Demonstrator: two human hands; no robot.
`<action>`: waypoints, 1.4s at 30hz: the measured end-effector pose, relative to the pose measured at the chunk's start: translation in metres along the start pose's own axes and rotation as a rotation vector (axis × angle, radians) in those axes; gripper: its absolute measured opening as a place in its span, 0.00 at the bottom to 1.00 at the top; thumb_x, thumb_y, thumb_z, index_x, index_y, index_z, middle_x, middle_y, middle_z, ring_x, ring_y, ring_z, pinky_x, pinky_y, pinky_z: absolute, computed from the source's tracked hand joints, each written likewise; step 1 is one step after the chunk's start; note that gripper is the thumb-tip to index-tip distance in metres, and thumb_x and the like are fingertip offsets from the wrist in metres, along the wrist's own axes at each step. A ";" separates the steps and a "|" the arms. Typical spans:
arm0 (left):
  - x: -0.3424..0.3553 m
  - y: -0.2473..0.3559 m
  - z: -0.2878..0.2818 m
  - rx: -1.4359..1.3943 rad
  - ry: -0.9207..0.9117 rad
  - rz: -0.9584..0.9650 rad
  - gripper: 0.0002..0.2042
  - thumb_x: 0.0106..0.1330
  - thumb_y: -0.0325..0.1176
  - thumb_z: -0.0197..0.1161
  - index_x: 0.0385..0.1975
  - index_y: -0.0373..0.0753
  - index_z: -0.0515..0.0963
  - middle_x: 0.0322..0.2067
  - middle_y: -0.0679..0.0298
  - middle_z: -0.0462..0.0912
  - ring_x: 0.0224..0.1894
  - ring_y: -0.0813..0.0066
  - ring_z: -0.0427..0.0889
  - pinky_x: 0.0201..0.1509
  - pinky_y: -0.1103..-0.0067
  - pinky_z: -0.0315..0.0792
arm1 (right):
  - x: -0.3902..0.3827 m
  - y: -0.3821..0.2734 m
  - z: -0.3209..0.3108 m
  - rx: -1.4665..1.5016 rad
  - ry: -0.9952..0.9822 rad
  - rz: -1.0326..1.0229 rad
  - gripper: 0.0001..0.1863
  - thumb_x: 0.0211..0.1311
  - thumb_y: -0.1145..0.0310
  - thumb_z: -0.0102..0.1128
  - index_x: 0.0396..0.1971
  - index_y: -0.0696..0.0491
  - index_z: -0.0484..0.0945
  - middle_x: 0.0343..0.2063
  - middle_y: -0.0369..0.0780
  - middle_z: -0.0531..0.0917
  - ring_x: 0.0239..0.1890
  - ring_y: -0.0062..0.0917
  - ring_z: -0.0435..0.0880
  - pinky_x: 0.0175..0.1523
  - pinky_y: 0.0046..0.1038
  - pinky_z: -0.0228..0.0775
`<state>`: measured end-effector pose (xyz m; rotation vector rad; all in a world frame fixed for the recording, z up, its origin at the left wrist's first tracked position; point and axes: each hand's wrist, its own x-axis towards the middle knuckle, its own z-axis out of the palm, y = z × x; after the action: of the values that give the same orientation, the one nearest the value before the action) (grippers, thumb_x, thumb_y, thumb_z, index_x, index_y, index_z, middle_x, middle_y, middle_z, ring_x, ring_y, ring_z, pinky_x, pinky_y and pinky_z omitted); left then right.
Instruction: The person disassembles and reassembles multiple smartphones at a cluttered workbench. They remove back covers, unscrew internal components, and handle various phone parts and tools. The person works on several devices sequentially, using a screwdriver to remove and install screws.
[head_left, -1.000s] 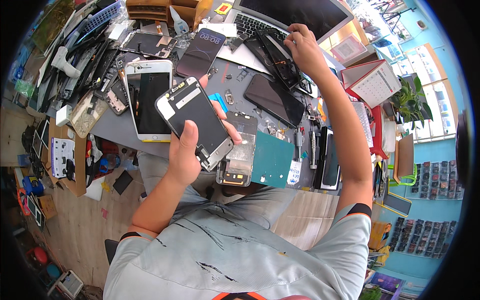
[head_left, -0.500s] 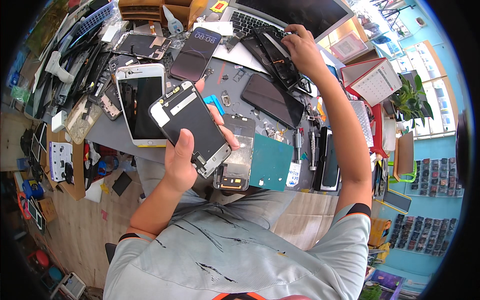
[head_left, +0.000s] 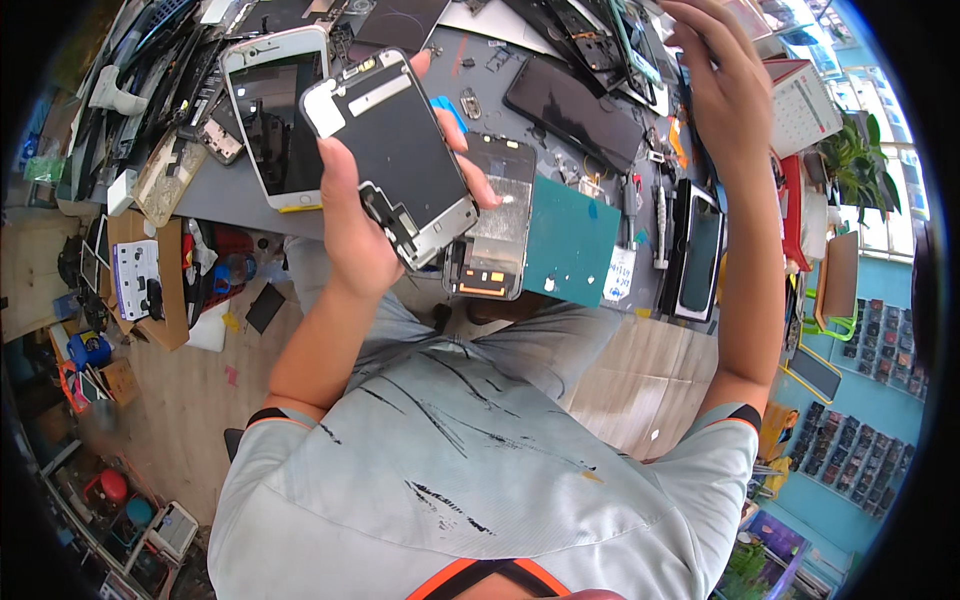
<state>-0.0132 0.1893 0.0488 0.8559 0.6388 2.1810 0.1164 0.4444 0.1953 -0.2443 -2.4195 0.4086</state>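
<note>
My left hand (head_left: 355, 230) is closed on a phone screen assembly (head_left: 385, 140), its black-and-metal back facing me. Behind that lies a white phone (head_left: 275, 125); to its right, a bare display panel (head_left: 498, 235) rests beside a teal mat (head_left: 570, 230). High at the right, my right hand (head_left: 725, 95) has fingers loosely extended and apart, their tips at the upper edge beside a pile of dark frames and a teal-edged panel (head_left: 620, 35). Nothing shows between those fingers. A dark phone (head_left: 560, 110) lies face up below the pile.
Loose parts and dark panels (head_left: 150, 70) crowd the desk's left side. A cardboard box (head_left: 170, 280) stands beside it. Pen-like tools (head_left: 660, 230) and a boxed dark phone (head_left: 695, 250) lie at right, near a calendar (head_left: 800, 115) and a plant (head_left: 860, 165).
The view has tilted, shifting the desk upward and cutting off the laptop screen. My right hand has moved rightward from the dark frames. My left hand still grips the screen assembly.
</note>
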 end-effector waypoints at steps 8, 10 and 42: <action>0.007 0.012 0.019 -0.136 -0.052 -0.108 0.49 0.81 0.70 0.29 0.83 0.27 0.46 0.53 0.42 0.78 0.38 0.48 0.90 0.38 0.54 0.89 | -0.139 -0.050 -0.027 0.360 0.342 0.193 0.10 0.73 0.85 0.65 0.51 0.65 0.83 0.56 0.53 0.87 0.41 0.26 0.92 0.44 0.26 0.85; 0.008 0.017 0.040 -0.175 -0.034 -0.191 0.43 0.83 0.67 0.27 0.81 0.33 0.55 0.52 0.47 0.81 0.36 0.49 0.89 0.40 0.58 0.85 | -0.165 -0.054 -0.026 0.483 0.396 0.317 0.11 0.73 0.86 0.63 0.53 0.66 0.81 0.56 0.56 0.86 0.41 0.28 0.91 0.44 0.27 0.85; 0.002 -0.040 0.099 0.138 0.150 -0.109 0.20 0.79 0.30 0.66 0.63 0.36 0.66 0.45 0.61 0.84 0.44 0.75 0.88 0.48 0.71 0.88 | -0.215 -0.111 -0.013 0.645 0.417 0.417 0.18 0.59 0.91 0.71 0.48 0.63 0.82 0.48 0.49 0.87 0.49 0.29 0.88 0.52 0.26 0.81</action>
<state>0.0750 0.2344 0.0890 0.7132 0.8981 2.1353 0.2814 0.2842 0.1179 -0.4859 -1.7141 1.1658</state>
